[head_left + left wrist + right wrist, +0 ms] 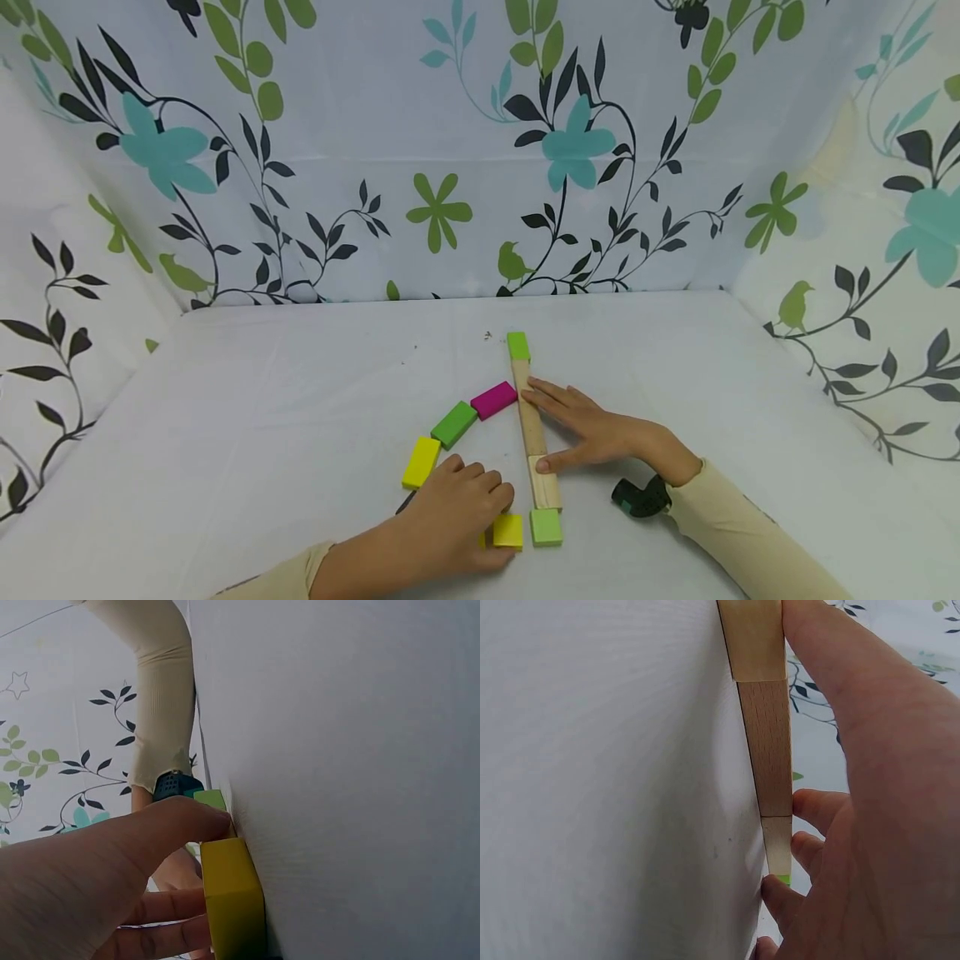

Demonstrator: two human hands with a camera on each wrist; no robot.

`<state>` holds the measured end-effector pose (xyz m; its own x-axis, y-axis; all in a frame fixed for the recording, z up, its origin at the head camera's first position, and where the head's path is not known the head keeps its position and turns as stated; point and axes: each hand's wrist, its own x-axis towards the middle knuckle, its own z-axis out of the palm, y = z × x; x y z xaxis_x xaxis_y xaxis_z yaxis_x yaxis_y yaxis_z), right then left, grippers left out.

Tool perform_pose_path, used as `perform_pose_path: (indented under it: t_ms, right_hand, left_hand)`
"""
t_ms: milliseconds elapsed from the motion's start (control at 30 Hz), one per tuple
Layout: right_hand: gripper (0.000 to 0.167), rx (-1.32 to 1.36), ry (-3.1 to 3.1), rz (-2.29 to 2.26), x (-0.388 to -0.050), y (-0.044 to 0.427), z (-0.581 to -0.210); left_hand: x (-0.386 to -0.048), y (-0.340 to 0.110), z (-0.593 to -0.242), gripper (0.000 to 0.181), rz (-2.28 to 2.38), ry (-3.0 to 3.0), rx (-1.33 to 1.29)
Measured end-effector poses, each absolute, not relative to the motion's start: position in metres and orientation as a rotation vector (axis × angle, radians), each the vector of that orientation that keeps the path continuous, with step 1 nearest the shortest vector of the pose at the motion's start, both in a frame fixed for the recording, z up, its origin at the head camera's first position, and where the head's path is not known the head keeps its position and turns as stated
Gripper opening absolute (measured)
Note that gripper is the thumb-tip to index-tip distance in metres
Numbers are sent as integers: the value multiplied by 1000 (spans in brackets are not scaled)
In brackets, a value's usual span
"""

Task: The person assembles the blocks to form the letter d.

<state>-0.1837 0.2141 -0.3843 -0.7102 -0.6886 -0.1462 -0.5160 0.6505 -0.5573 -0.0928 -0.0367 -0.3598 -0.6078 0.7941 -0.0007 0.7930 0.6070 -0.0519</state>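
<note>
A straight row of plain wooden blocks [531,417] runs away from me, with a lime green block [518,345] at its far end and a light green block [546,527] at its near end. Left of it curves a line of a magenta block [494,400], a green block [454,424] and a yellow block [422,462]. My left hand [442,521] pinches a yellow block [234,896] between thumb and fingers, beside the near light green block. My right hand [600,429] lies spread, its fingertips and thumb touching the wooden blocks. Something dark, mostly hidden, shows behind my left hand.
A white cloth covers the table [300,400]. Patterned fabric [345,167] with leaves and flowers stands behind and at both sides. A dark wrist device [641,497] sits under my right wrist, by the beige sleeve [742,525].
</note>
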Motion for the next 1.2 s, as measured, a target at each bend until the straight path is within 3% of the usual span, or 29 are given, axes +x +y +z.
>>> perform_pose_path:
  t_ms: [200, 500, 833, 1200]
  right_hand:
    - [94, -977, 2517, -713, -184, 213, -385]
    - [95, -967, 2524, -704, -183, 214, -383]
    - [95, -951, 2517, -712, -185, 214, -383]
    - [95, -965, 2517, -712, -185, 214, -386]
  left_hand:
    - [-93, -32, -361, 41, 69, -2759, -1427]
    - [-92, -49, -358, 53, 83, -2806, -1354]
    - [-91, -65, -357, 35, -21, -2792, -1390]
    - [-95, -58, -362, 35, -34, -2807, -1413]
